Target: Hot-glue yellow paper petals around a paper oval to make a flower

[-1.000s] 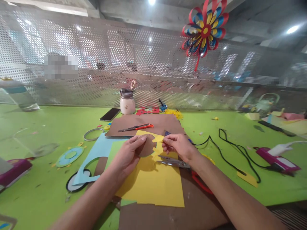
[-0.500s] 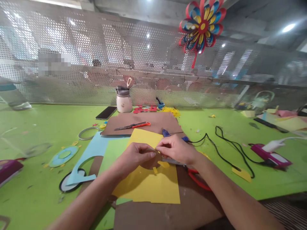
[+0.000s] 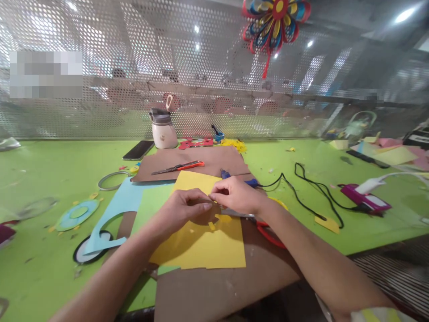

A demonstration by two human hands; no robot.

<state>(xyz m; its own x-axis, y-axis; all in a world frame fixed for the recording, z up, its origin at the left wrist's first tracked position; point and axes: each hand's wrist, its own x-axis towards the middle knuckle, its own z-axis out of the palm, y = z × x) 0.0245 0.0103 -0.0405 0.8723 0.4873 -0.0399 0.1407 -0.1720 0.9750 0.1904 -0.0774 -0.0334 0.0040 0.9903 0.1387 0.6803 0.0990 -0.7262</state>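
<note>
My left hand and my right hand meet over a yellow paper sheet. Both pinch a brown paper disc held just above the sheet, fingertips almost touching at its top edge. Small yellow paper scraps lie on the sheet under the hands. Scissors with red handles lie partly hidden under my right wrist.
Brown card lies under the yellow sheet. A light blue cut sheet, a red-handled cutter, a phone, a white bottle, a black cable and a pink glue gun lie on the green table.
My right hand has let go of a yellow scrap and moved left to join my left hand on the brown disc. The view has shifted down and right.
</note>
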